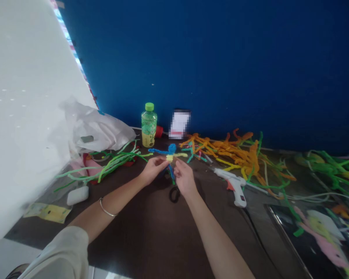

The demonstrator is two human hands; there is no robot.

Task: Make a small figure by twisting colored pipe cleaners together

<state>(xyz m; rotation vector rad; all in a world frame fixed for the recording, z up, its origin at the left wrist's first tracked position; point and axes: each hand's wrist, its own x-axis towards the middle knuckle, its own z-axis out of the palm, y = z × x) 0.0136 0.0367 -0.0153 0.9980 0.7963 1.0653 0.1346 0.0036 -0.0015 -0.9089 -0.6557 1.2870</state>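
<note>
A small pipe-cleaner figure (171, 148) is held up over the dark table, with a coiled blue head, a blue arm out to the left, a yellow arm to the right and a yellow middle. Blue and green strands hang below it. My left hand (154, 169) pinches the yellow middle from the left side. On the other side, my right hand (186, 179) has its fingers curled against the figure's middle; their exact grip is partly hidden. Under the hands, a black loop (174, 194) lies on the table.
A white glue gun (234, 185) with a black cord lies right of my hands. Orange pipe cleaners (229, 149) pile up behind it; green ones (116, 162) lie left. At the back stand a drink bottle (149, 126) and a phone (179, 123). A white case (78, 195) sits left.
</note>
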